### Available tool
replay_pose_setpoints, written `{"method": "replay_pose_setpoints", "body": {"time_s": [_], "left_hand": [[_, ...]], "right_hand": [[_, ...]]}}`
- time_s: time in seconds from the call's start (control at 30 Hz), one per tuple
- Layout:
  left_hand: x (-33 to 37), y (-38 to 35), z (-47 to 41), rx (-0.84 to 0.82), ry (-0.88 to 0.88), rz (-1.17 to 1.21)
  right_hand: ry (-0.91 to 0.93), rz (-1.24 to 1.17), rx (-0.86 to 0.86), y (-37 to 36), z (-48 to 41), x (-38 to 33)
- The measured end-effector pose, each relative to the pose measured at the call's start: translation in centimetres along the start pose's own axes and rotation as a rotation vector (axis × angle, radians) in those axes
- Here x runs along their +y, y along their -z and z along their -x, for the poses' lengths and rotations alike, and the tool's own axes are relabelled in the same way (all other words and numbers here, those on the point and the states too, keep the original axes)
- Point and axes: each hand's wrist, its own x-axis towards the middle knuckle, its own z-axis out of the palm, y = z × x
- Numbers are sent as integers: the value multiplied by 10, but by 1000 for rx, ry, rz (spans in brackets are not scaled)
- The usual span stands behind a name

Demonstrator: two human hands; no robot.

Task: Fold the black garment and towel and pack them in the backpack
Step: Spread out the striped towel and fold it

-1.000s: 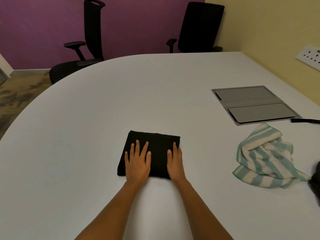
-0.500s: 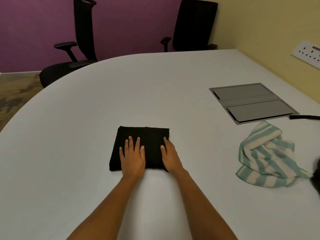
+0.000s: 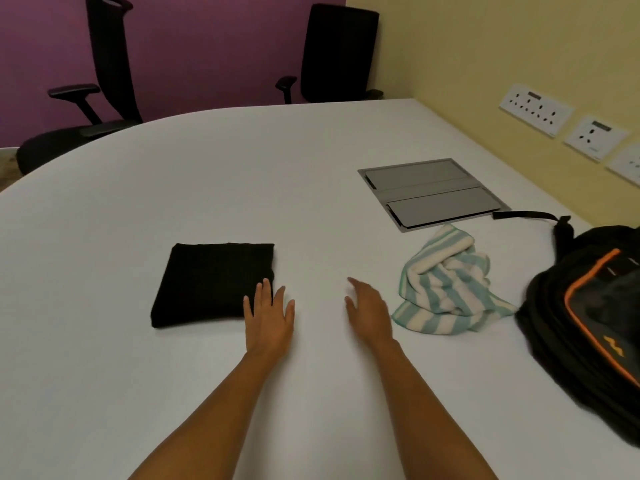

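Showing both hands open and empty: left hand with fingertips over a near corner of the folded garment, right hand just left of the crumpled towel, backpack farther right.

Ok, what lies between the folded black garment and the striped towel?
In the head view, only both hands over bare table: the left hand at the corner of the black garment, the right hand nearer the towel.
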Motion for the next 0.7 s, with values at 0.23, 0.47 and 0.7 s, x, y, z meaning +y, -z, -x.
{"method": "replay_pose_setpoints", "body": {"time_s": [0.23, 0.47, 0.7], "left_hand": [[67, -29, 6, -87, -53, 101], [113, -47, -4, -107, -100, 216], [136, -49, -25, -28, -129, 269]], "right_hand": [[-206, 268, 89, 60, 5, 96], [-205, 284, 35, 53, 11, 128], [-92, 292, -222, 49, 5, 69]]}}
